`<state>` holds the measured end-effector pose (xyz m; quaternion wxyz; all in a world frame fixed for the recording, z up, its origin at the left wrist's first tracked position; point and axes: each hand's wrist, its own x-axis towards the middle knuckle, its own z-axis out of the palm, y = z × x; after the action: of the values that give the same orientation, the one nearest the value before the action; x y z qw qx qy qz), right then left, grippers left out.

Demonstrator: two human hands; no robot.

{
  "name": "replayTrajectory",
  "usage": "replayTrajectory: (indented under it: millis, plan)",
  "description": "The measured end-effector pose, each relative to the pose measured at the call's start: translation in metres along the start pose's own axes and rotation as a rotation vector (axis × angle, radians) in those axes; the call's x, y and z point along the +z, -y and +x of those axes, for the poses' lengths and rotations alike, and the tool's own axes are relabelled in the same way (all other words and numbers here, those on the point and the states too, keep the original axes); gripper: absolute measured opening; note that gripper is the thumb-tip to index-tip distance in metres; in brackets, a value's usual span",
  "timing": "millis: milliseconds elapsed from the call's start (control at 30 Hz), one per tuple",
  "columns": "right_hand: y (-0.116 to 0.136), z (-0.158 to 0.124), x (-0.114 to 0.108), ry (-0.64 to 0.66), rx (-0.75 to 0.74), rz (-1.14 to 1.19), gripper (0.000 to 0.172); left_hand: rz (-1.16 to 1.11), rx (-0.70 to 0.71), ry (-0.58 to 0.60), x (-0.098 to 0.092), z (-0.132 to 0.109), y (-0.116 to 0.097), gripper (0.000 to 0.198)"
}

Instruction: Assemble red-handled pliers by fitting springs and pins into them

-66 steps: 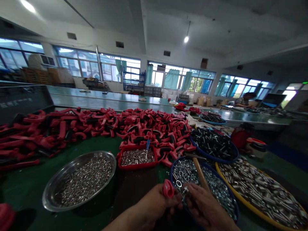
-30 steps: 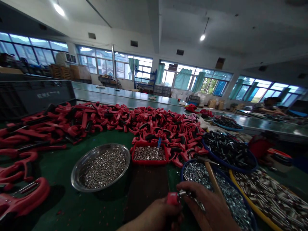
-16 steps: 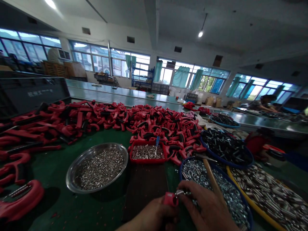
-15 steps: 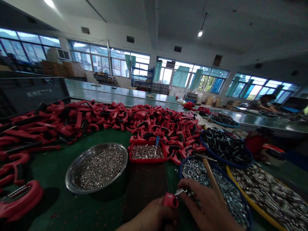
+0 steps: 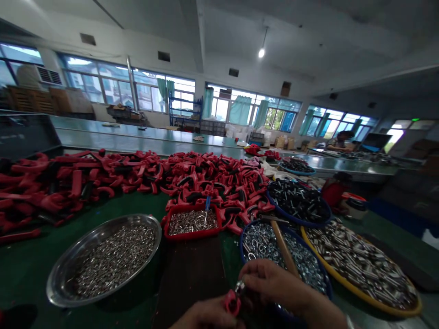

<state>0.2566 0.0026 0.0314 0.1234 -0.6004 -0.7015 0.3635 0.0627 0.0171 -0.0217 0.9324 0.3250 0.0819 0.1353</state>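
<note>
At the bottom centre my left hand (image 5: 207, 314) is closed around a red plastic part (image 5: 232, 302), whose rounded end sticks up past the fingers. My right hand (image 5: 274, 283) pinches a small shiny metal piece (image 5: 240, 287) at that end; its exact kind is too small and blurred to tell. Under and behind my right hand stands a blue basin of metal rings (image 5: 262, 242). A hammer with a wooden handle (image 5: 285, 249) lies across this basin. Left of the hands, a dark board (image 5: 192, 269) rests on the green table.
A steel bowl (image 5: 55, 285) of small metal pins is at left. A red tray (image 5: 192, 235) holds pins and a blue-handled tool (image 5: 207, 202). Red clamp-shaped parts (image 5: 202, 176) pile up behind. At right are a yellow-rimmed basin (image 5: 363, 292) and a person (image 5: 343, 142) farther off.
The view has swung right, so the scene sits farther left. My right hand's fingers have closed in on the red part's end, and the coiled-looking metal there now shows less.
</note>
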Motion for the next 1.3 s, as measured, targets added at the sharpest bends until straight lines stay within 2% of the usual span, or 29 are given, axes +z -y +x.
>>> replayTrajectory:
  millis: [100, 167, 233, 300, 533, 767, 967, 1100, 1300]
  plan:
    - [-0.015, 0.01, -0.034, -0.24, 0.041, -0.269, 0.03, -0.2, 0.087, 0.034, 0.009, -0.004, -0.007, 0.047]
    - [-0.03, 0.019, -0.058, -0.342, 0.088, -0.455, 0.028, -0.341, 0.102, -0.054, 0.011, -0.005, -0.009, 0.044]
    - [-0.044, 0.029, -0.075, -0.328, 0.101, -0.617, 0.022, -0.437, 0.101, -0.169, 0.01, -0.004, -0.01, 0.039]
    - [-0.054, 0.038, -0.083, -0.257, 0.086, -0.745, 0.016, -0.465, 0.109, -0.241, 0.008, -0.003, -0.01, 0.038]
    - [-0.057, 0.046, -0.084, -0.083, 0.046, -1.034, 0.019, -0.437, 0.117, -0.292, 0.005, -0.003, -0.01, 0.038]
    - [-0.05, 0.059, -0.089, 0.049, 0.019, -1.094, 0.02, -0.433, 0.098, -0.295, 0.003, -0.001, -0.008, 0.04]
    - [-0.059, 0.05, -0.099, 0.015, 0.001, -1.041, 0.02, -0.453, 0.075, -0.332, 0.001, -0.001, -0.007, 0.041]
    - [-0.063, 0.047, -0.091, -0.049, 0.008, -1.011, 0.024, -0.439, 0.07, -0.347, 0.001, 0.002, -0.004, 0.039]
    - [-0.063, 0.054, -0.082, -0.127, 0.001, -0.953, 0.019, -0.419, 0.07, -0.356, 0.002, 0.001, -0.005, 0.034]
